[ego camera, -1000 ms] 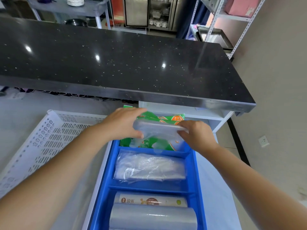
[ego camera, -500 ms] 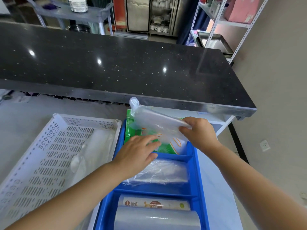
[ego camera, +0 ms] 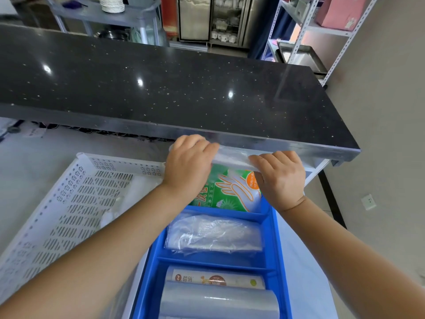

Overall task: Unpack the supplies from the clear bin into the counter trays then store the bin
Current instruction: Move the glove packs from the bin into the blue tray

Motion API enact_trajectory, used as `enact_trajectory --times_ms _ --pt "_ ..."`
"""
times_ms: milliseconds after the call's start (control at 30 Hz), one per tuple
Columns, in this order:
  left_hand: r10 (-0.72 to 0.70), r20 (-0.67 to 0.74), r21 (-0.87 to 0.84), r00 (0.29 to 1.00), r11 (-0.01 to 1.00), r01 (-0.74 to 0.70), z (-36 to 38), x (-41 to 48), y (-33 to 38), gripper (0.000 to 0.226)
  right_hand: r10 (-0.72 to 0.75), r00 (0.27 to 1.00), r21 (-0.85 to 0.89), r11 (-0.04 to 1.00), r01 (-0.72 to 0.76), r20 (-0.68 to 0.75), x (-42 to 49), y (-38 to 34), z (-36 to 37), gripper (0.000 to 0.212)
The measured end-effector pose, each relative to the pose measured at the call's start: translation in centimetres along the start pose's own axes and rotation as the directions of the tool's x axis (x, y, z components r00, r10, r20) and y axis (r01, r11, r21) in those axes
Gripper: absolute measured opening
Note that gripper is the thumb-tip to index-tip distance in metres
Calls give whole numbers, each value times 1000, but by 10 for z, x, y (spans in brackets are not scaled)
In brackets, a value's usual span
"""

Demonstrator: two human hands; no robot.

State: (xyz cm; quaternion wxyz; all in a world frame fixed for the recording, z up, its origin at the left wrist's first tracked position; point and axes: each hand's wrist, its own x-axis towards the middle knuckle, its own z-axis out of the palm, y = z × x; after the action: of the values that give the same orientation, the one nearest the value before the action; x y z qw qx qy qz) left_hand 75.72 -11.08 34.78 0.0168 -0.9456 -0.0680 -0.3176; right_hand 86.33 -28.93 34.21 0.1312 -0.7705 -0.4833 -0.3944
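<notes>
We found both hands at the far end of the blue tray, the left hand and right hand each with fingers closed on an end of a clear plastic pack, held above the green glove packet in the farthest section. The middle section held a clear bag; the nearest held rolls. The white tray beside it looked nearly bare. We judged unpacking well advanced; no clear bin was in view, so storing it remained
</notes>
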Motion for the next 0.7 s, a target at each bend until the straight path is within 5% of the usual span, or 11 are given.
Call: enact_trajectory --times_ms 233,400,467,567,700 --pt "109 -50 77 993 992 -105 16 -27 3 20 -46 998 32 998 48 -51 -23 -2 6 21" --pt "193 91 -34 977 981 -190 37 -61 3 17 -51 983 87 996 36 174 -60 -19 25 21" --pt "152 263 -110 953 986 -126 42 -63 0 12 -7 946 116 993 -32 324 -61 -21 29 25" --pt "19 599 -185 800 976 116 47 -56 -12 17 68 839 118 981 -155 540 -54 -22 30 20" --pt "7 713 -262 701 930 257 48 -44 -31 34 109 683 90 964 -250 722 -46 -21 35 20"
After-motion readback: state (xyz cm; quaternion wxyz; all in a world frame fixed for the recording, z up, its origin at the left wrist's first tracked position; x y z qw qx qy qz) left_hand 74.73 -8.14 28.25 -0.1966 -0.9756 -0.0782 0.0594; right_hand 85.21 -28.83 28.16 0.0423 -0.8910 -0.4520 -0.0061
